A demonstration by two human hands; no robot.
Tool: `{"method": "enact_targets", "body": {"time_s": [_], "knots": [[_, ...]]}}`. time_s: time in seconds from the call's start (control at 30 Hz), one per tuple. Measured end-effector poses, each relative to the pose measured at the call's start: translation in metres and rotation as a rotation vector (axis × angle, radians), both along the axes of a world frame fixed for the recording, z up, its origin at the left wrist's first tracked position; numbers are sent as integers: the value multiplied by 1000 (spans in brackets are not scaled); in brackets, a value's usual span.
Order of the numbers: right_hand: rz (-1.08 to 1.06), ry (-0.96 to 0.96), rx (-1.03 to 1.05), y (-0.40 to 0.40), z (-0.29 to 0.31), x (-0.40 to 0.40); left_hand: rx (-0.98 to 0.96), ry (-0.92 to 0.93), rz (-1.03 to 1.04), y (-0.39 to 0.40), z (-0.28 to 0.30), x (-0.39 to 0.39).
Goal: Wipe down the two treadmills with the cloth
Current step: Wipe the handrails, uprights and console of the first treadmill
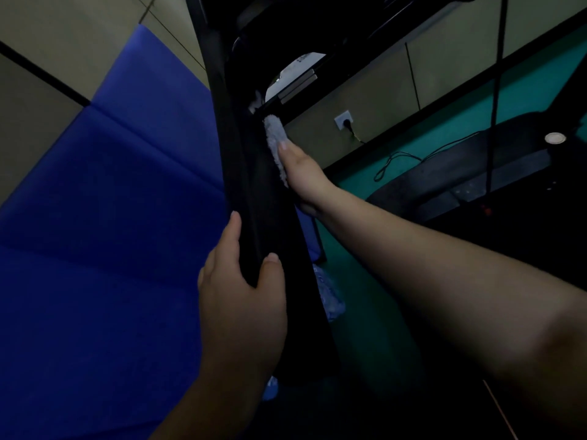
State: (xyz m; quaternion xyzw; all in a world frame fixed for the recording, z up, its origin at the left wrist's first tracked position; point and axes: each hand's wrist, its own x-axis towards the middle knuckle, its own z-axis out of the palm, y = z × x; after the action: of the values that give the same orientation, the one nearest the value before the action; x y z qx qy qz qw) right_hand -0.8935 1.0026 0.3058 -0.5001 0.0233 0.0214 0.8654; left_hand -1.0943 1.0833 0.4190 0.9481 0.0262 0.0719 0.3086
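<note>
The grey cloth sits just above the centre of the frame, pressed flat against the right side of a black upright post of the near treadmill. The right hand holds it there, fingers stretched out straight and close together along the cloth, one fingertip showing at its edge; the forearm runs in from the lower right corner. Lower down the same post, the left hand grips it, thumb on the right face and fingers curled around the left side, so the post passes through the closed hand. The post rises to a dark frame at the top centre. To the left lies a blue folding mat over pale floor tiles. To the right, on a green floor, stands the second treadmill, its dark deck at the right edge. A wall socket with a plugged cable shows above it.
</note>
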Motion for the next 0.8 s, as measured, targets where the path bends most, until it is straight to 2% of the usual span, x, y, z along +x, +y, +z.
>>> {"method": "enact_targets", "body": {"time_s": [0.17, 0.37, 0.8], "knots": [[-25, 57, -31, -4, -1, -95, -16, -1, -26, 3, -2, 0], [-1, -13, -65, -12, 6, -213, -40, 13, -72, 6, 0, 0], [-279, 102, -257, 22, 22, -311, 25, 84, -154, 16, 3, 2]]}}
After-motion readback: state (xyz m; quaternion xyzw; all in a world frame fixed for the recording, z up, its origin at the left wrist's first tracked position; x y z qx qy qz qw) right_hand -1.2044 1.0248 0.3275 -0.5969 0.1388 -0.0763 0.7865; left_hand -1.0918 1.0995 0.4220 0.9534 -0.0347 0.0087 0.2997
